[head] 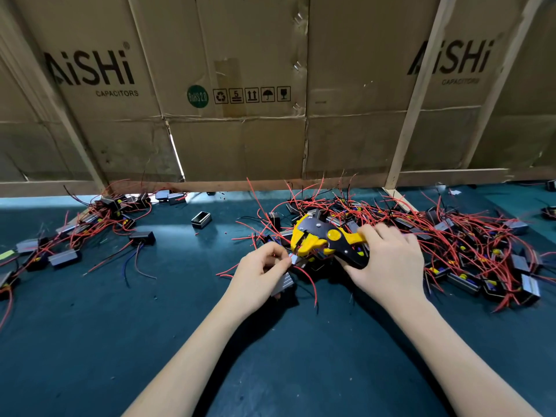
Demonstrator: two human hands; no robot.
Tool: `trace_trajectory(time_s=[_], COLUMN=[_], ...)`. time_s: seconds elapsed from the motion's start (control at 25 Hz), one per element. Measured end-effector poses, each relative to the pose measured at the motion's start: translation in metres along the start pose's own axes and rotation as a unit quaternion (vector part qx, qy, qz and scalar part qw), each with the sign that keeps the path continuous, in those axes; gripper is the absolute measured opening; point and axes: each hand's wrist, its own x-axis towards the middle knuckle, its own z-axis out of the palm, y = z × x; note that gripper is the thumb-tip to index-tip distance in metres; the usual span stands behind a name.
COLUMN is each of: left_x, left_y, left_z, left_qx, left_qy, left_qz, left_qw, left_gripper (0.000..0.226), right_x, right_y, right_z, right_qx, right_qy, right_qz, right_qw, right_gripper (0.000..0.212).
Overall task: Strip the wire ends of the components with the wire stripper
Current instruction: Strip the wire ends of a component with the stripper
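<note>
At the far left of the desk (90, 341), a smaller heap of components (75, 233) with red wires is seen, well apart from the work. A single loose component (201, 219) lies between that heap and the hands. Nearer the middle, the left hand (258, 275) is curled in a pinch on a red wire (293, 260), with a grey component (282, 284) tucked under its fingers. The wire end is fed into the head of the yellow and black wire stripper (319, 239), whose handles are gripped by the right hand (388, 263).

If the wire is seated too deep or crooked, strands could be cut with the insulation, or too much bared. A weak pinch could let the wire be pulled out unstripped.

To the right, a large tangle of components (466, 251) crowds the tool, and stray wires could be caught in the head. A cardboard wall (240, 85) closes the back.
</note>
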Motion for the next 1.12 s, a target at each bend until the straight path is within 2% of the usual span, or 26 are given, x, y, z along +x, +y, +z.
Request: trace_trajectory(time_s=[0.04,0.12,0.2,0.36,0.56,0.72,1.12], left_x=[0.000,0.000,0.002,0.006,0.005,0.003,0.003], left_y=[0.000,0.000,0.001,-0.001,-0.004,-0.003,-0.004], left_z=[0.000,-0.002,-0.005,-0.009,-0.006,-0.001,0.005], left_qx=[-0.003,0.003,-0.019,-0.037,-0.039,-0.099,-0.079], left_qy=[0.005,0.015,0.024,0.010,-0.014,0.032,0.105], left_qz=[0.013,0.032,0.009,-0.046,-0.016,-0.048,-0.087], left_qw=[1.000,0.999,0.999,0.998,0.999,0.993,0.988], left_gripper=[0.010,0.024,0.032,0.033,0.034,0.034,0.035], right_x=[0.000,0.000,0.000,0.000,-0.002,-0.002,-0.002], right_y=[0.001,0.005,0.008,0.010,0.001,-0.002,-0.003], right_z=[0.001,0.004,0.006,0.007,0.004,0.003,0.002], right_qx=[-0.012,-0.023,-0.017,-0.003,0.028,0.029,-0.018], right_qy=[0.008,0.012,0.004,-0.014,0.008,0.004,-0.041], right_qz=[0.001,0.021,0.043,0.048,0.045,0.033,0.023], right_qw=[1.000,0.999,0.999,0.999,0.999,0.999,0.999], right_gripper=[0.051,0.054,0.055,0.055,0.054,0.056,0.063])
